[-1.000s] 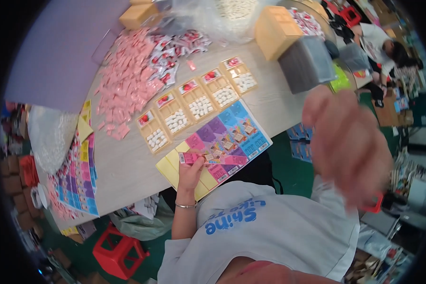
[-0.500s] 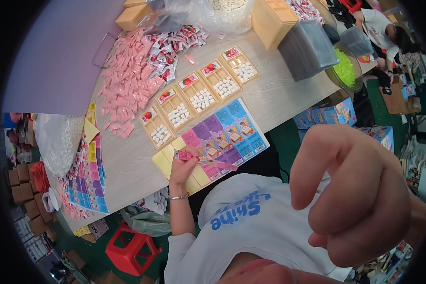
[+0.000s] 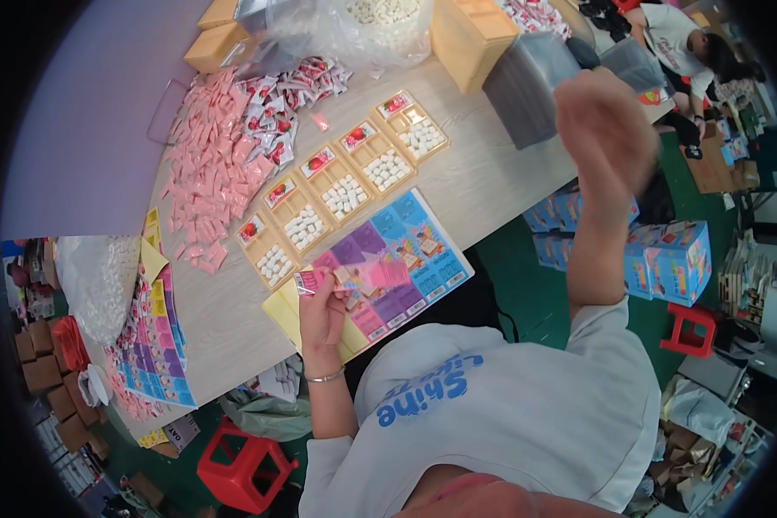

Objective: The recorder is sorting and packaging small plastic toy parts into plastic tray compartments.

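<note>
My left hand [image 3: 322, 315] is closed on a pink printed label [image 3: 380, 274], pinched near its barcode end. The label hangs over a sheet of coloured labels [image 3: 441, 250] in blue, purple and pink, with a bare yellow strip at its left end. My right hand [image 3: 609, 125] is raised at the right, beside dark grey plastic bins [image 3: 527, 86]; motion smears its fingers. Beyond the sheet stand several cream trays [image 3: 326, 226] in a slanting row, each with small white pieces and a strawberry-printed packet.
Pink sachets [image 3: 211, 164] heap at the left, beside strawberry-printed packets [image 3: 268, 121]. A bag of white pieces [image 3: 384, 26] and a stack of cream trays [image 3: 470, 43] stand at the back. Blue boxes [image 3: 665, 259] and a red stool [image 3: 246, 462] are on the floor. Another person [image 3: 682, 52] sits far right.
My right hand has swung from close in front of the camera out over the table's right side. My left hand keeps the pink label, which has swung slightly upward.
</note>
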`<action>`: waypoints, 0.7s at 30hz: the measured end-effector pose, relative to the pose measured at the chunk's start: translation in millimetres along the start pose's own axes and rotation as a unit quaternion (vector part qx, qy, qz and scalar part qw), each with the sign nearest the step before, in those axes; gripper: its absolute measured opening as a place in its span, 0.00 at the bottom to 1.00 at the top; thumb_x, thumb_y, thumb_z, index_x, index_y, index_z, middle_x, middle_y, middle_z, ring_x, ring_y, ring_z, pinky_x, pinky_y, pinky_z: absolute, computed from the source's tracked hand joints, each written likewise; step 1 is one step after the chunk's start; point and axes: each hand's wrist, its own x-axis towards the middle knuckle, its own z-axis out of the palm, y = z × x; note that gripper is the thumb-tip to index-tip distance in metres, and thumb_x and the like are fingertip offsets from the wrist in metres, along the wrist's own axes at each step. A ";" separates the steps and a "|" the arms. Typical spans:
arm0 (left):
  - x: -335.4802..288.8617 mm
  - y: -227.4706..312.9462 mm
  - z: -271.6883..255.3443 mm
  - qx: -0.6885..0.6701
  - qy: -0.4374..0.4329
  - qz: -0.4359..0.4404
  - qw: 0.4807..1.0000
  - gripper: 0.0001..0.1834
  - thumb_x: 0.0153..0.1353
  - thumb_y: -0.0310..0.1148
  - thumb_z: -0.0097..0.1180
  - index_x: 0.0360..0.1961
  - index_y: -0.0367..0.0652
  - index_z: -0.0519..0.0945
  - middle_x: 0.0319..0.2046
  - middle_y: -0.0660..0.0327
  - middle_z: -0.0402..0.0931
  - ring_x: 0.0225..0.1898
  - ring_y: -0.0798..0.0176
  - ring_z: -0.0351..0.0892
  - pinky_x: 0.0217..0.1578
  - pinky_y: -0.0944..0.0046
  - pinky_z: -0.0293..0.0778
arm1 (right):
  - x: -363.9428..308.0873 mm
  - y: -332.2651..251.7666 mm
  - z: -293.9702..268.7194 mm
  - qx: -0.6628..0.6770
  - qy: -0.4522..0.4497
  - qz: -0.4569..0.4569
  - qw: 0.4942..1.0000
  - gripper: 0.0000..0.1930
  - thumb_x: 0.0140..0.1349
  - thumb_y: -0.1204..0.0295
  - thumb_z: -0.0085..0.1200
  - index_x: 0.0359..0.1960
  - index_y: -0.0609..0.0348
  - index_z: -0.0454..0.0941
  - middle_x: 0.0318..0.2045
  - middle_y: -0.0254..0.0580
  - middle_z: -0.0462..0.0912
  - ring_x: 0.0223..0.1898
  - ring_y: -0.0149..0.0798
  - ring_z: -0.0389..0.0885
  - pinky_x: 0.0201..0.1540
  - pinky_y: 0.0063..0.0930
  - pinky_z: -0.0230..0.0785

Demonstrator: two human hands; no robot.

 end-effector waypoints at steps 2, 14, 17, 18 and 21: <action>12.2 -4.6 24.6 -0.112 0.055 0.006 0.992 0.06 0.70 0.25 0.54 0.46 0.41 0.77 0.33 0.64 0.78 0.29 0.70 0.73 0.33 0.68 0.75 | 5.0 74.8 -46.5 -0.314 0.022 -0.004 0.949 0.10 0.58 0.73 0.63 0.40 0.60 0.82 0.34 0.37 0.81 0.34 0.33 0.79 0.39 0.24 0.71; 55.9 -50.0 44.9 -0.245 -0.075 0.022 0.966 0.07 0.72 0.27 0.52 0.47 0.42 0.79 0.34 0.64 0.79 0.34 0.69 0.76 0.41 0.64 0.77 | 39.8 113.9 -77.0 -0.259 -0.078 0.401 0.875 0.07 0.61 0.69 0.65 0.32 0.61 0.86 0.18 0.24 0.75 0.21 0.18 0.73 0.21 0.15 0.61; 52.9 -51.9 36.8 -0.216 -0.083 0.011 0.973 0.06 0.72 0.28 0.52 0.47 0.44 0.78 0.35 0.64 0.78 0.35 0.69 0.76 0.43 0.62 0.77 | 38.9 133.4 -95.3 -0.200 -0.076 0.389 0.896 0.07 0.61 0.70 0.64 0.33 0.62 0.86 0.20 0.24 0.77 0.21 0.18 0.72 0.21 0.14 0.62; 52.2 -52.7 32.7 -0.194 -0.086 0.009 0.977 0.05 0.72 0.30 0.53 0.46 0.45 0.77 0.35 0.64 0.78 0.35 0.69 0.76 0.43 0.62 0.75 | 39.2 136.2 -96.7 -0.201 -0.076 0.389 0.896 0.07 0.61 0.70 0.64 0.33 0.62 0.86 0.20 0.24 0.77 0.21 0.18 0.72 0.21 0.14 0.62; 49.9 -51.3 21.9 -0.190 -0.111 -0.010 0.975 0.04 0.71 0.29 0.53 0.45 0.45 0.77 0.35 0.64 0.78 0.35 0.68 0.76 0.44 0.61 0.76 | 39.1 142.7 -99.1 -0.184 -0.062 0.395 0.898 0.07 0.61 0.71 0.65 0.34 0.63 0.86 0.21 0.24 0.79 0.21 0.17 0.72 0.21 0.13 0.62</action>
